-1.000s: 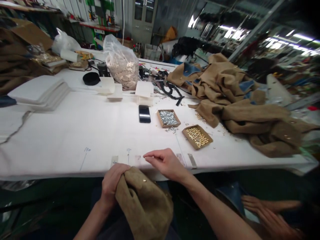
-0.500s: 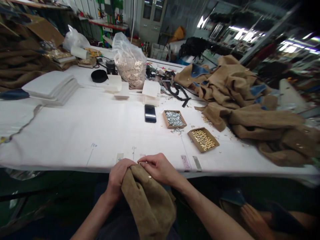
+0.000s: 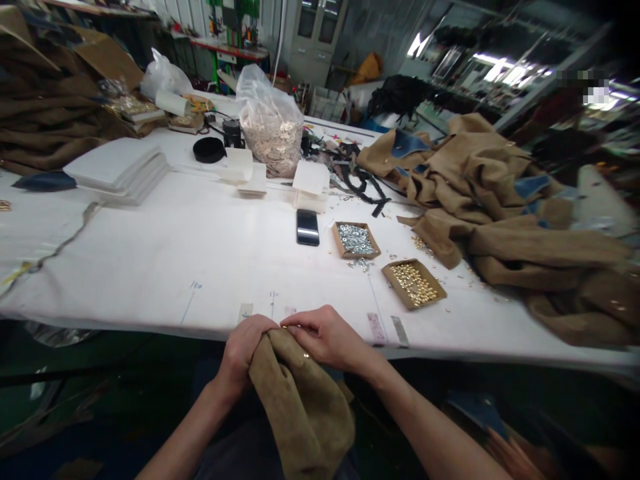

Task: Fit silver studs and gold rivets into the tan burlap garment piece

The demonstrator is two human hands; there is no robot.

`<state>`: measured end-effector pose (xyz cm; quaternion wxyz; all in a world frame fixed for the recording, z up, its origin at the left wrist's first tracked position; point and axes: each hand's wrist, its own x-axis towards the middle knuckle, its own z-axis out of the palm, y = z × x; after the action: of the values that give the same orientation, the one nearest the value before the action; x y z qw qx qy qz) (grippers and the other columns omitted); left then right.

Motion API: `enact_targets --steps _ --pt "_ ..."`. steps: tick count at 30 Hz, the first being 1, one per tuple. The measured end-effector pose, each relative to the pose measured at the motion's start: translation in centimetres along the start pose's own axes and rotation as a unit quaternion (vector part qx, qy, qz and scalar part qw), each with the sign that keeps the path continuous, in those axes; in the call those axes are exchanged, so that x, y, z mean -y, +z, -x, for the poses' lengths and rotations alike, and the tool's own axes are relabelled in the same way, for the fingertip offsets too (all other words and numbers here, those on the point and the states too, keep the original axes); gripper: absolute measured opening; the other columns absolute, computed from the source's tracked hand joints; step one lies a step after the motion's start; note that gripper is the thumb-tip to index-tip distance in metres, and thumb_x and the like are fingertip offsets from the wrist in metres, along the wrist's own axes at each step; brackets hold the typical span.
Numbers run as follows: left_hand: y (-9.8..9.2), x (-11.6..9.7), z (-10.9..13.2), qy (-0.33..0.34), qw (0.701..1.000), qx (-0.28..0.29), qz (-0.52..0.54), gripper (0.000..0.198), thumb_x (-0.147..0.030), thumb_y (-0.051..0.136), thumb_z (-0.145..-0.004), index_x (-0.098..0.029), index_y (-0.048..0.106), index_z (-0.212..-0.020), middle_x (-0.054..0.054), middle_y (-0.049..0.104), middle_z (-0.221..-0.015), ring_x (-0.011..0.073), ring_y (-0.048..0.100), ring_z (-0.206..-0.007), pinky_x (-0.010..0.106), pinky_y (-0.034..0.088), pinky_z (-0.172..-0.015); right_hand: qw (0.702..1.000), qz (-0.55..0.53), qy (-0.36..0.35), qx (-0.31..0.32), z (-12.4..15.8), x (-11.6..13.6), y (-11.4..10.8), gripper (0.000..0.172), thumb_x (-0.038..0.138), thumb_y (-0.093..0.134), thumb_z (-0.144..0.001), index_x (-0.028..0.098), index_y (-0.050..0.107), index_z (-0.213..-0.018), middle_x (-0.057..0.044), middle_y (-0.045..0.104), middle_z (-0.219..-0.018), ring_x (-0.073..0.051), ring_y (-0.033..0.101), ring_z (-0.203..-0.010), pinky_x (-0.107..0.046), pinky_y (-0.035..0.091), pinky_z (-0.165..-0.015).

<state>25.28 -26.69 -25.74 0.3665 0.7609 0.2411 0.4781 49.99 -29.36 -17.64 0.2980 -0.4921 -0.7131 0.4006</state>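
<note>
A piece of brown suede-like cloth hangs over my lap in front of the table edge. My left hand is closed round its upper left part, fingers mostly hidden behind the fold. At the top of the cloth, the thumb and fingertips of my right hand pinch a tiny gold stud, close against my left fingers. Another gold stud sits in the cloth just below my right fingers. Beyond my hands stand a small cardboard box of gold studs and one of silver ring-shaped pieces.
A phone lies on the white table. Behind it are paper stacks, a black tape roll and a plastic bag of small pieces. Brown garments heap at right. Another person's hand shows at lower right.
The view has turned slightly left, so the table and its things appear further right. Both hands keep nearly the same hold on the cloth and stud.
</note>
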Motion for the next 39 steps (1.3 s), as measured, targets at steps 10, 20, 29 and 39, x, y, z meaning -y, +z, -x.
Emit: enact_targets --steps 10,20,29,39 --pt "0.1 0.1 0.1 -0.023 1.000 0.002 0.001 0.013 -0.023 0.062 -0.116 -0.023 0.071 -0.126 0.003 0.075 -0.112 0.0191 0.071 -0.103 0.031 0.054 -0.095 0.998 -0.039 0.036 0.030 0.3 0.3 -0.4 0.043 0.012 0.064 -0.107 0.031 0.089 -0.136 0.005 0.085 -0.101 -0.016 0.076 -0.080 -0.026 0.053 -0.071" --pt "-0.6 -0.5 0.3 -0.018 0.999 0.023 0.019 0.012 -0.029 0.060 -0.119 -0.023 0.070 -0.121 0.002 0.075 -0.106 0.0167 0.071 -0.096 0.028 0.053 -0.087 0.984 -0.159 0.064 0.044 1.4 -0.6 1.1 0.028 0.026 0.065 -0.108 0.018 0.091 -0.115 0.002 0.069 -0.079 -0.013 0.050 -0.065 -0.023 0.035 -0.059" --pt "-0.4 0.3 -0.9 0.027 0.999 0.044 -0.001 0.018 -0.020 0.061 -0.117 -0.022 0.070 -0.133 0.006 0.076 -0.119 0.0198 0.073 -0.110 0.031 0.056 -0.100 0.995 0.053 -0.058 0.054 0.7 -0.7 -1.8 0.031 0.024 0.064 -0.114 0.023 0.087 -0.135 0.001 0.075 -0.082 -0.014 0.060 -0.064 -0.026 0.043 -0.065" --pt "-0.9 0.4 -0.1 -0.035 0.997 0.056 0.029 0.017 -0.022 0.061 -0.117 -0.025 0.070 -0.132 0.003 0.075 -0.119 0.0186 0.072 -0.109 0.029 0.054 -0.099 0.937 0.278 -0.212 0.029 0.5 -3.6 -1.0 0.033 0.026 0.054 -0.121 0.020 0.076 -0.144 -0.006 0.076 -0.093 -0.023 0.068 -0.079 -0.034 0.041 -0.068"
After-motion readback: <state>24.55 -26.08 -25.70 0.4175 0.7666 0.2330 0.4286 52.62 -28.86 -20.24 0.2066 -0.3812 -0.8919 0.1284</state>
